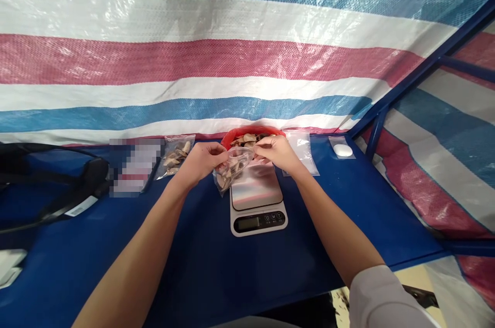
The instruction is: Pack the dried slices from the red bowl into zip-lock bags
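Both hands grip the top edge of a clear zip bag (229, 176) that holds several pale brown dried pieces. My left hand (207, 159) pinches the bag's left corner, and my right hand (276, 151) pinches the right one. The bag hangs over the left side of a kitchen scale (257, 191) with a shiny metal plate; its display looks blank. Just behind the hands sits a red basin (231, 136) of loose dried slices, partly hidden by the fingers. What exactly the pieces are, I cannot tell.
Left of my hands lies a filled zip bag (176, 155), beside a blurred flat object (135, 168). Flat clear bags (305, 155) lie right of the basin, and a small bag with a white oval item (343, 150) farther right. Black straps (88, 178) lie at far left. Striped sheeting (193, 60) rises behind.
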A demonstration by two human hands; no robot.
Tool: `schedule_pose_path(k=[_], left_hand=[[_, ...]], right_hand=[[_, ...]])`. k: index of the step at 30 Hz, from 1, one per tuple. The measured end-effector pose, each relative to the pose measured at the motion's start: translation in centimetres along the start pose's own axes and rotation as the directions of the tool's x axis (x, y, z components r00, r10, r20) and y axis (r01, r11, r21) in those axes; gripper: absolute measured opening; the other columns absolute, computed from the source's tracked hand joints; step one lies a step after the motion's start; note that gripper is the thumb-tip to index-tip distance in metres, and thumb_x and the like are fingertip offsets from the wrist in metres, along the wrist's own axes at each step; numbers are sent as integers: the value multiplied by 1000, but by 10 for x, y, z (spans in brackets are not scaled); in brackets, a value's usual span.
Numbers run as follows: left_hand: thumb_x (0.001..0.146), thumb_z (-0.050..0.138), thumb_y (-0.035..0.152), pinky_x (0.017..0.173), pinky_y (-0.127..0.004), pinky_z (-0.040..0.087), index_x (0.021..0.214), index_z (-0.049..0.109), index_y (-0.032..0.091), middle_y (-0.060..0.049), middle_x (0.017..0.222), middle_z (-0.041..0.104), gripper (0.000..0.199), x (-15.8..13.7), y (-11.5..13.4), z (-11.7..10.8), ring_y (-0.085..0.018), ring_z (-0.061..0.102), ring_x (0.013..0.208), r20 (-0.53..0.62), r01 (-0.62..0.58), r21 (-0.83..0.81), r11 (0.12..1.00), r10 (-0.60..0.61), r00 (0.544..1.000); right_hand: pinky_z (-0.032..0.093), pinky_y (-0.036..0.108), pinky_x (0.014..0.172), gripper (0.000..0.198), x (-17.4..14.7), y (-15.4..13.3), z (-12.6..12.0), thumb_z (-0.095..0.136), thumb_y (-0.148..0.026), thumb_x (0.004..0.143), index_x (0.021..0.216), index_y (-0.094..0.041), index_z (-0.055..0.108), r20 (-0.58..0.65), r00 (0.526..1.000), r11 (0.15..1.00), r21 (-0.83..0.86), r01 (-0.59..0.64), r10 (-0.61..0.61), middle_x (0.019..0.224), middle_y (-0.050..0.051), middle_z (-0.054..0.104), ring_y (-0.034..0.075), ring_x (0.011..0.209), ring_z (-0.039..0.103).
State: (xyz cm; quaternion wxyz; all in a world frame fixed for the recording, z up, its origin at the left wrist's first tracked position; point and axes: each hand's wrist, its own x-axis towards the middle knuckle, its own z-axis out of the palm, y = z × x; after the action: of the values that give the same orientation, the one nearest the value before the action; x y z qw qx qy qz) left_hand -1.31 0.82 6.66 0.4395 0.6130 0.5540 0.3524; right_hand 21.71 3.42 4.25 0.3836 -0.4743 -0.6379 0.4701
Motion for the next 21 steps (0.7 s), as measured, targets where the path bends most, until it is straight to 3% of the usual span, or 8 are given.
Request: schedule_pose_path(k=[7,12,21], left_hand=[[84,62,55,59,-26,43,72,69,17,-2,63,69,40,-5,5,15,-16,59,61,-108,-120,244,962,150,983],[84,61,48,60,-26,41,68,67,17,-1,63,66,35,-4,2,22,-15,56,62,-121,-168,317,934,215,969],[76,68,41,60,-28,43,67,65,20,-2,69,69,24,-2,1,-13,-17,59,63,-33,-166,459,873,204,978]], right_hand=[[62,27,56,17,-7,-10,8,70,-34,85,86,-19,79,40,995,992,-86,90,-87,77,3,75,18,67,74],[60,30,61,18,-6,-11,10,71,-35,84,92,-21,80,57,992,975,-184,123,-115,76,2,75,17,65,72],[58,27,57,14,-3,0,-2,70,-29,81,85,-20,80,60,989,970,-196,144,-134,77,2,75,16,63,68]])
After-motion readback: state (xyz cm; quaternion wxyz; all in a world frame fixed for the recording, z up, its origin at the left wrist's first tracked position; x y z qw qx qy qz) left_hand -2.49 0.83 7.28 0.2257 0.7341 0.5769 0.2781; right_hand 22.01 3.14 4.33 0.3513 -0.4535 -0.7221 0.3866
